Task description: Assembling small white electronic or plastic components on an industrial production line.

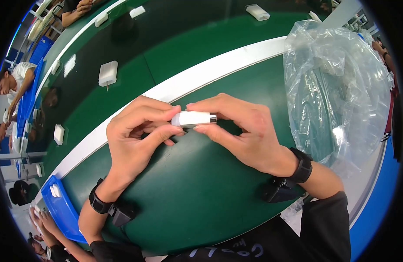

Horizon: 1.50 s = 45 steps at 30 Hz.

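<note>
Between my two hands lies a small white oblong device (194, 118), held level over the green table. Its left end looks translucent, and its right end has a dark, shiny band. My left hand (138, 131) pinches the left end between thumb and forefinger. The white middle is gripped from the right by the thumb and forefinger of my right hand (243, 129). The other fingers of my left hand curl beneath; those of my right are mostly hidden. I cannot tell whether the translucent end is a separate part.
A large clear plastic bag (337, 96) lies on the right of the green table (188, 196). Beyond the white rail (184, 85), a green belt carries several white pieces, one a white case (108, 73). A blue tray (64, 209) sits at lower left. Other people work along the left side.
</note>
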### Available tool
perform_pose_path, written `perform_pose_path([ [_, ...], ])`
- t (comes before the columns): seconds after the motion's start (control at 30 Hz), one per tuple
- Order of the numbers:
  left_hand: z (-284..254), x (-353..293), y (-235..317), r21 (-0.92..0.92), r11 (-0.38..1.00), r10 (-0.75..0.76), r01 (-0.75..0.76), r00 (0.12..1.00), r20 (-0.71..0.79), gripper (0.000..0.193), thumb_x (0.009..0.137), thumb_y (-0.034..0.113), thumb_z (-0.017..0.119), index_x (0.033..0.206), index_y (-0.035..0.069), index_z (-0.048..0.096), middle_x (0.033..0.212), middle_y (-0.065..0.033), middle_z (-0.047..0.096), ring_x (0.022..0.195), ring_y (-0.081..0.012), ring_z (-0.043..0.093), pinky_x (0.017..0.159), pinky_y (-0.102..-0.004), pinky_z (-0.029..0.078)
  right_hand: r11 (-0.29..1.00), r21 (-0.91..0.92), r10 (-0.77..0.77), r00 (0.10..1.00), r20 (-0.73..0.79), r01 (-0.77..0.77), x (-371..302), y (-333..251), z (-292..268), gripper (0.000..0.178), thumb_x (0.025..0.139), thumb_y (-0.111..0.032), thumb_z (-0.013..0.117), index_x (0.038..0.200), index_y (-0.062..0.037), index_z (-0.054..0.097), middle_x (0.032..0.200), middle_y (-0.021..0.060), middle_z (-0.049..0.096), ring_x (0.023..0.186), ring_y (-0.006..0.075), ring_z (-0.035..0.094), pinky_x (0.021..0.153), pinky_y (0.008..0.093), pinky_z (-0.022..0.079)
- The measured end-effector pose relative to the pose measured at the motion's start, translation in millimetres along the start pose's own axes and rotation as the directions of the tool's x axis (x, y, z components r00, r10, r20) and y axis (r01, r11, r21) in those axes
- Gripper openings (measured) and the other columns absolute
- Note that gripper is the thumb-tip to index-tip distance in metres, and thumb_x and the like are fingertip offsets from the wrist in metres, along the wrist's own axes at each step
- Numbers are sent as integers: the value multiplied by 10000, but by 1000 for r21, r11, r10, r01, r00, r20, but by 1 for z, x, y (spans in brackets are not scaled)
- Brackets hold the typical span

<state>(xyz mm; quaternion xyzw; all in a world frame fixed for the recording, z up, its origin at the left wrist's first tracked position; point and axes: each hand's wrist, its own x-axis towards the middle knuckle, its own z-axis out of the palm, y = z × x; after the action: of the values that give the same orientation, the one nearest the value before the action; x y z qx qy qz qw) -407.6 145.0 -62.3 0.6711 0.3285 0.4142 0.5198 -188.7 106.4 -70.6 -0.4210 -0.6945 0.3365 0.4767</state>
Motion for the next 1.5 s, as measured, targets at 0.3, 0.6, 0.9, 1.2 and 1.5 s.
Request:
perform_pose_path([
  [0.3, -5, -1, -3, 19, 999, 38, -40, 994, 99, 232, 808, -118, 715, 1033, -66, 690, 1045, -146, 635, 747, -174, 712, 644, -232, 591, 988, -83, -120, 989, 86, 127, 2, -3, -1, 257, 845, -8, 709, 1099, 16, 675, 962, 115, 709, 780, 197, 653, 675, 281, 520],
  [0.6, 0, 4, -4, 135, 947, 287, -292, 956, 57, 326, 825, -100, 708, 1139, -77, 625, 1200, -164, 564, 922, -157, 655, 752, -273, 587, 938, 330, 119, 993, -14, -107, 1, -3, 8, 405, 845, -58, 728, 1228, -19, 603, 1067, 99, 650, 922, 197, 646, 777, 299, 558],
  [0.9, -2, 2, 6, -182, 969, -161, 164, 986, 31, 308, 875, -84, 657, 1174, -108, 590, 1170, -173, 575, 803, -203, 696, 666, -275, 599, 953, 281, 118, 993, 4, -114, 1, -5, 7, 328, 871, -21, 691, 1190, -3, 615, 1005, 95, 652, 865, 176, 651, 743, 287, 572],
  [1.2, -5, -2, 1, -149, 988, -26, 35, 998, 60, 231, 887, -74, 648, 1117, -89, 655, 1103, -155, 583, 853, -242, 713, 751, -298, 631, 992, -118, -53, 998, 22, 55, -2, -11, 0, 286, 851, -3, 709, 1133, 11, 661, 891, 125, 688, 739, 172, 683, 679, 261, 565],
  [1.5, -5, -1, 1, -100, 983, -143, 153, 985, 99, 170, 871, -54, 683, 1040, -67, 670, 1008, -112, 604, 843, -201, 716, 726, -259, 600, 985, -118, -118, 990, 72, 126, -1, -7, -4, 270, 837, 5, 710, 1103, 11, 667, 855, 125, 675, 710, 190, 644, 630, 281, 523],
])
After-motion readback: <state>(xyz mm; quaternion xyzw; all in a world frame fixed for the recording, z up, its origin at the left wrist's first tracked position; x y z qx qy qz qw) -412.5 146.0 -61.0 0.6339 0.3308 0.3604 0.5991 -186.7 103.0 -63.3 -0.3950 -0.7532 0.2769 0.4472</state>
